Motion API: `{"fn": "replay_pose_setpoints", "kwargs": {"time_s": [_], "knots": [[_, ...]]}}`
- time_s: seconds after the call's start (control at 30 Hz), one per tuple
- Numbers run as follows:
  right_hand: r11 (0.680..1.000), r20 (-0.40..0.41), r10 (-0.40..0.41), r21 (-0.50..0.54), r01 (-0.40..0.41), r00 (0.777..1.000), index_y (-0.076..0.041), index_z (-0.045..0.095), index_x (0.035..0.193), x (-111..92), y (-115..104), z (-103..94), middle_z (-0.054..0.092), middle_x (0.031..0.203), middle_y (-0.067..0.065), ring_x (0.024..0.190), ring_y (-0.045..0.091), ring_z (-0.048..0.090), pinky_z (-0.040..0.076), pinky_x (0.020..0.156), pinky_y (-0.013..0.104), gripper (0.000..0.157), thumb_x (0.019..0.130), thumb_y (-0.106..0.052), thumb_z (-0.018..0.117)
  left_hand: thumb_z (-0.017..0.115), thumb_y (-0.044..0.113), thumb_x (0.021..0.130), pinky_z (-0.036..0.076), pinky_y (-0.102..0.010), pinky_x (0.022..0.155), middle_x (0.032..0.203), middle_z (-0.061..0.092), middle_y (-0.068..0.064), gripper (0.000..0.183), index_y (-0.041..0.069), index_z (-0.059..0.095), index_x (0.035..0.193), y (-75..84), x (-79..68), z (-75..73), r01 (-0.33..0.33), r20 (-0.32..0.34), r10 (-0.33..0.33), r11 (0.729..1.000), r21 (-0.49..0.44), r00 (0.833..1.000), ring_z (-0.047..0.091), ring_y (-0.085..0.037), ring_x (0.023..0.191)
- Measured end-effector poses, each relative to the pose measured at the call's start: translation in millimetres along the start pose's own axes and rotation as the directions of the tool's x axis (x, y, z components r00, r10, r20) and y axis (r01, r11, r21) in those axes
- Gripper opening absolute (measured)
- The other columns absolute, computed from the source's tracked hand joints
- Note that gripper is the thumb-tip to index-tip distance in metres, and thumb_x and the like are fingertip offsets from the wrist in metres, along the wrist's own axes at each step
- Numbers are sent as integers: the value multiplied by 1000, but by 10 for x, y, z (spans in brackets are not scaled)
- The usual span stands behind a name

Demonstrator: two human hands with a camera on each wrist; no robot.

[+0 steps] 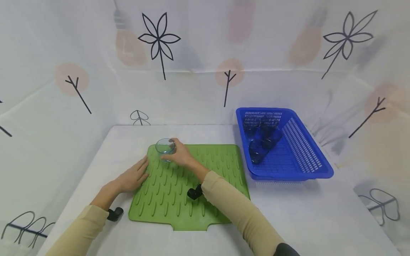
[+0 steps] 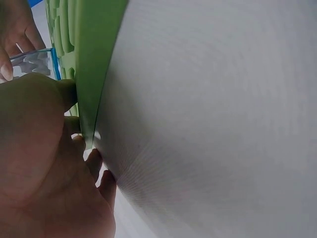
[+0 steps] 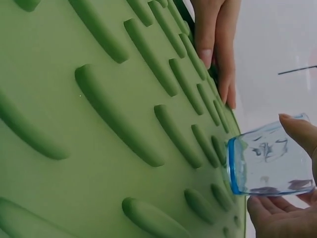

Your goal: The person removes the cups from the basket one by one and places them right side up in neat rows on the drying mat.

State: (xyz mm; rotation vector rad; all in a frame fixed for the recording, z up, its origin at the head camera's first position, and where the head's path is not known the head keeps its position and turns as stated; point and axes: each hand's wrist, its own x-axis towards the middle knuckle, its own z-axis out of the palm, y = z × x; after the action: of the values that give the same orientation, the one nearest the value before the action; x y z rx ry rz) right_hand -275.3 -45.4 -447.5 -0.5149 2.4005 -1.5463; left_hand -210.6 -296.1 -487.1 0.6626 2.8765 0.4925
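My right hand (image 1: 182,153) grips a small clear drinking glass (image 1: 164,148) between thumb and fingers, over the far left corner of a green ridged drying mat (image 1: 189,221). In the right wrist view the glass (image 3: 270,161) has its bluish base against the mat's edge area and its mouth away from it. My left hand (image 1: 130,178) rests at the mat's left edge, fingers extended and fingertips touching the rim. The left wrist view shows those fingers (image 2: 69,94) along the green side of the mat, with the glass's blue-tinted base just beyond.
A blue perforated plastic basket (image 1: 305,137) stands right of the mat, with several dark-looking glasses (image 1: 261,144) lying in its left part. The white table (image 1: 288,217) meets a patterned cloth backdrop (image 1: 198,96) behind and at the sides.
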Motion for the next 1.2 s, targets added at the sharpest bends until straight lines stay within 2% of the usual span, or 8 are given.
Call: {"fn": "replay_pose_setpoints", "kwargs": {"time_s": [0.23,0.47,0.73,0.97,1.2], "knots": [[1000,-6,2,-4,-2,1000,-11,37,156,10,14,-21,54,144,13,124,30,58,54,101,43,85,88,-33,83,40,24,111,19,-63,123,165,10,-33,63,-15,19,156,61,-22,-32,-26,-18,25,999,-30,1000,16,-51,151],[1000,5,-5,0,5,1000,-13,32,159,12,-1,-41,52,150,12,139,31,49,48,111,47,90,88,-30,83,41,19,110,22,-64,121,163,15,-36,59,-18,24,153,143,-38,-92,-49,-45,48,999,-18,998,20,-53,149],[1000,6,-5,-30,5,1000,-11,31,160,5,2,-48,49,153,15,141,31,48,47,113,47,92,87,-30,84,44,18,109,22,-66,120,162,15,-37,60,-18,24,153,127,-35,-83,-50,-49,48,998,-42,998,21,-55,147],[998,2,-7,-68,7,1000,-10,28,161,-110,-35,-154,44,156,17,143,33,44,44,115,51,97,86,-33,84,39,23,111,18,-61,124,167,8,-31,62,-14,19,156,96,-29,-67,-9,-4,9,999,-31,1000,15,-49,152],[998,13,-24,-60,24,1000,-10,25,162,-247,-86,-282,40,159,17,145,34,41,42,116,53,96,88,-30,83,40,24,111,20,-64,122,166,10,-32,63,-15,20,156,59,-21,-29,-30,-33,29,999,-33,999,17,-51,151]]}}
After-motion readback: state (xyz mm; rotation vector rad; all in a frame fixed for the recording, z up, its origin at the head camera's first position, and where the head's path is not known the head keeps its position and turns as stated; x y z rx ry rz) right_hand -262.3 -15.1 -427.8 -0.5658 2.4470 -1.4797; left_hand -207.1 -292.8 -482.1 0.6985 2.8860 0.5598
